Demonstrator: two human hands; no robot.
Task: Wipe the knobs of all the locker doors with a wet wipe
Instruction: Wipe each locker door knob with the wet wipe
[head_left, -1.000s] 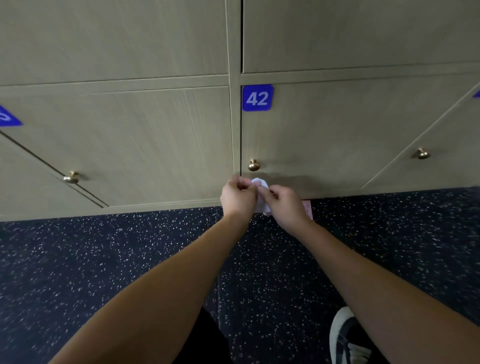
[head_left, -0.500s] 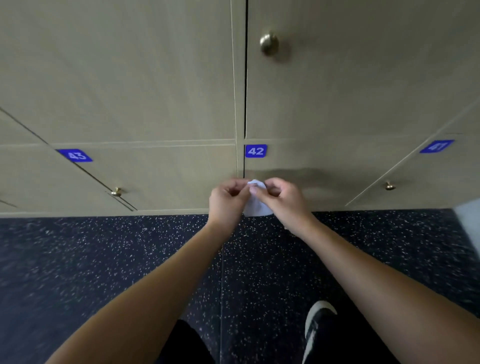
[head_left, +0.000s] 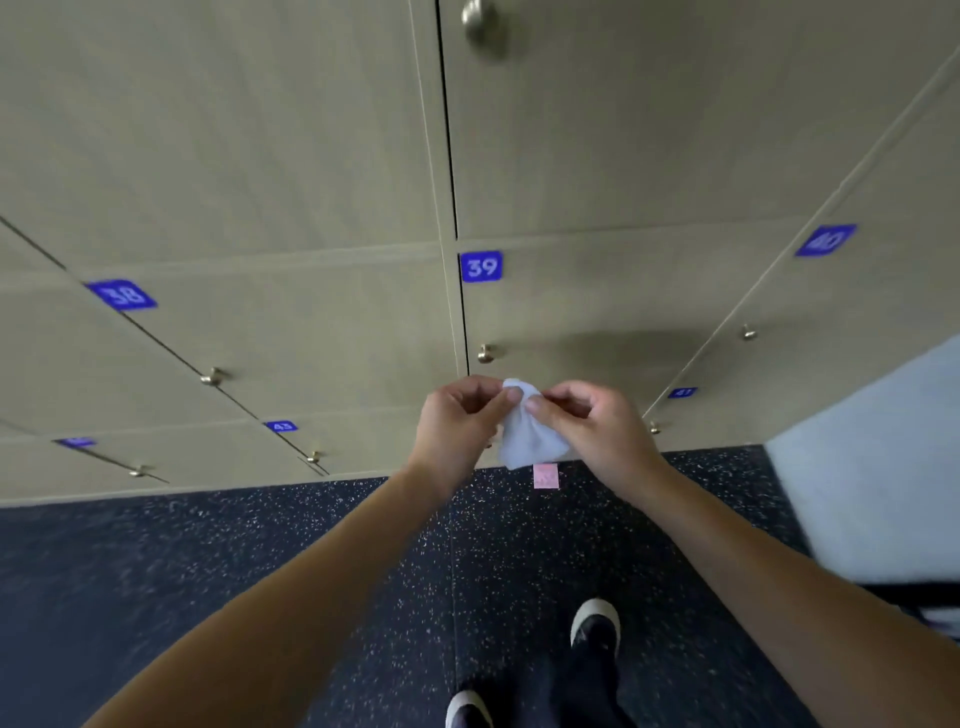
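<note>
White wet wipe hangs pinched at its top between thumb and fingers of the left hand and right hand, just below the locker 39 knob. Loose, bunched cloth could slip off the rounded brass.

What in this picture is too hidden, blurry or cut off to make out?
- Head view: the pink slip on the floor, print too small to read.
- Far-left number plate, blurred and steeply angled.
- Top knob, cut by the upper edge and blurred.
- Wet wipe, top hidden by the fingers of the left hand and right hand.
</note>
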